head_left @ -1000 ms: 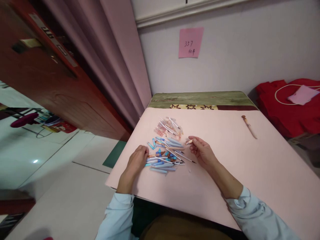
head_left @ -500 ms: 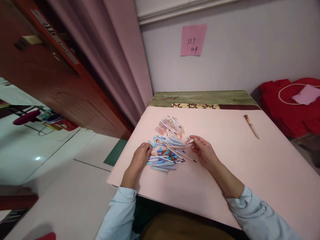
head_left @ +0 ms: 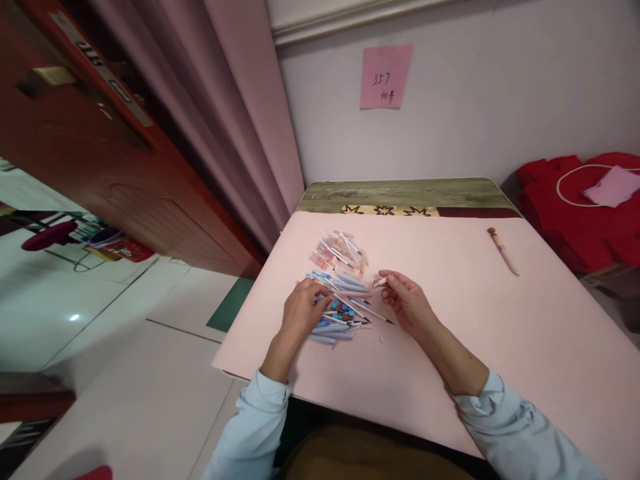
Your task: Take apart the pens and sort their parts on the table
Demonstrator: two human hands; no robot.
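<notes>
A heap of pen parts (head_left: 340,293), blue and orange caps, barrels and thin white refills, lies on the pink table cover (head_left: 450,320). My left hand (head_left: 303,310) rests on the left side of the heap, fingers curled down among the blue pieces; what they grip is hidden. My right hand (head_left: 407,303) sits just right of the heap and pinches a small orange-and-white pen piece (head_left: 379,283) between thumb and fingers. A thin refill (head_left: 373,311) lies beside that hand.
One assembled pen (head_left: 503,251) lies alone at the far right of the cover. Behind it, red cloth with a white cord and pink paper (head_left: 595,200). A pink note (head_left: 385,77) hangs on the wall. Curtain and wooden door stand left; the table's left edge drops to the floor.
My left hand has slid right from the heap's left edge onto the blue pieces. My right hand has kept still with the small piece in it.
</notes>
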